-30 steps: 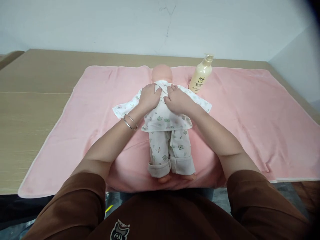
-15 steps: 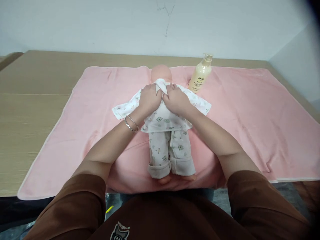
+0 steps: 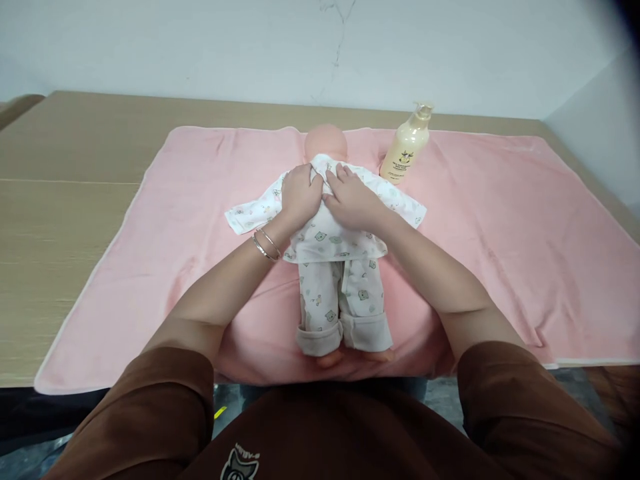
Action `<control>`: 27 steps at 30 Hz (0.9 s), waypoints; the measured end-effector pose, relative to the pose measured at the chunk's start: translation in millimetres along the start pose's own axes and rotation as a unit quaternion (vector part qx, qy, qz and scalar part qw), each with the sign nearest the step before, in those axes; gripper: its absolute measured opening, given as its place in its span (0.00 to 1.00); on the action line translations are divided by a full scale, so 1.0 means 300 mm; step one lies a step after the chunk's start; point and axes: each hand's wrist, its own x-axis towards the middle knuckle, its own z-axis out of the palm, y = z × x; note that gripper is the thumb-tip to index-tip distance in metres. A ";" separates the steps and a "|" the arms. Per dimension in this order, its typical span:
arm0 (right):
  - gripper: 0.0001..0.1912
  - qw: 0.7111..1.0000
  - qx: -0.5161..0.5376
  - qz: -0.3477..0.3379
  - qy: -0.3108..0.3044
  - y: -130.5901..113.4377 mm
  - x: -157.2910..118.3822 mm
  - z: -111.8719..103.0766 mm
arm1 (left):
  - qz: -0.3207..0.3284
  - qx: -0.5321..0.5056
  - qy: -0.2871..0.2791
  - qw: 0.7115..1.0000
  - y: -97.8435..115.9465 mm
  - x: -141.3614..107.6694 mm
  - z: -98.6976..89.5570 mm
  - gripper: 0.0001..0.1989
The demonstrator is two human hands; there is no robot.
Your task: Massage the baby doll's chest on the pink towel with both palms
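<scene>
A baby doll (image 3: 326,141) lies on its front with its legs toward me, dressed in a white printed baby shirt (image 3: 327,240) and matching pants (image 3: 320,300) with turned-up cuffs. Just below the collar, my left hand (image 3: 301,195) is closed on the shirt at the upper back, its fingertips partly hidden. Beside it, my right hand (image 3: 353,199) rests on the cloth with the fingers apart and fairly flat. Both shirt sleeves spread out sideways. The doll's bare feet stick out of the cuffs.
Under the doll is a pink blanket (image 3: 500,233) spread over a wooden table (image 3: 65,220). A cream pump bottle (image 3: 406,147) stands on the blanket to the right of the doll's head. The wall (image 3: 200,53) rises behind the table's far edge.
The raised collar fold between my hands now lies flatter on the doll's neck. My right fingers have loosened and spread on the shirt. My left hand has barely moved.
</scene>
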 end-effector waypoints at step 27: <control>0.32 0.996 0.021 -0.031 0.087 0.050 0.031 0.020 | 0.077 -0.027 0.133 0.988 -0.053 -0.067 0.046 0.30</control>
